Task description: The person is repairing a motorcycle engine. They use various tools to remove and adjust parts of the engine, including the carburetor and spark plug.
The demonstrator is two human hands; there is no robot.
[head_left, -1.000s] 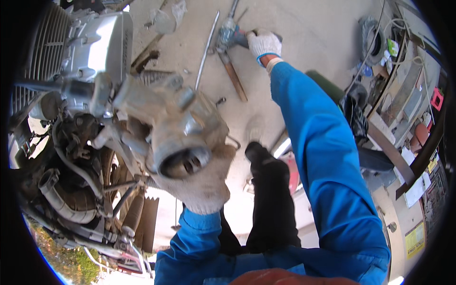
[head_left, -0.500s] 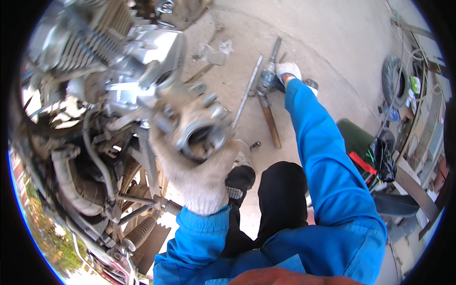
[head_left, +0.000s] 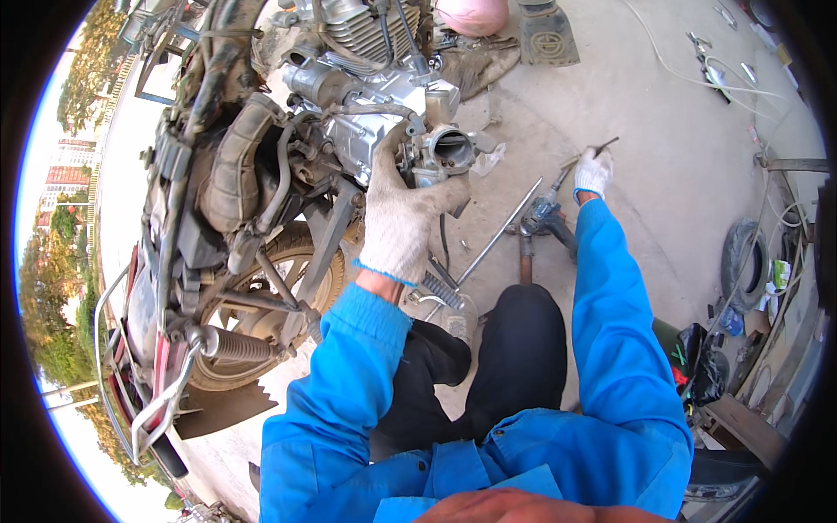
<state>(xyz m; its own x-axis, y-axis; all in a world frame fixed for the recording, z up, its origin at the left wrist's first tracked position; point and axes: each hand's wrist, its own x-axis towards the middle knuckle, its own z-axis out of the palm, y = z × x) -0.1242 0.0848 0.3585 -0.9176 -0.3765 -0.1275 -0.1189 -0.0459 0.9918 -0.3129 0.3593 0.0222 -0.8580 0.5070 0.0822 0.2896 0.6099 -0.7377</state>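
Note:
In my left hand (head_left: 401, 200), gloved in white, is a metal carburetor (head_left: 427, 157) with its round bore turned up toward me. The thumb and fingers wrap its near side, close to the silver engine (head_left: 370, 109) of a motorcycle. My right hand (head_left: 594, 171), also gloved, is closed round a thin dark rod-shaped tool (head_left: 609, 144) whose end sticks out to the right; its exact kind is hard to make out. On the floor just below that hand lies a blue-grey power tool (head_left: 545, 212).
A long metal bar (head_left: 501, 234) lies left of the power tool. The motorcycle's rear wheel (head_left: 270, 305) and shock spring (head_left: 240, 343) are at the left. Farther back are a pink rounded object (head_left: 473, 14) and a dark mat (head_left: 547, 37). A tire (head_left: 744, 261) lies at the right.
My right hand has lifted from beside the power tool and now has the thin rod in it. The left hand still holds the carburetor. The view has shifted, showing more of the motorcycle.

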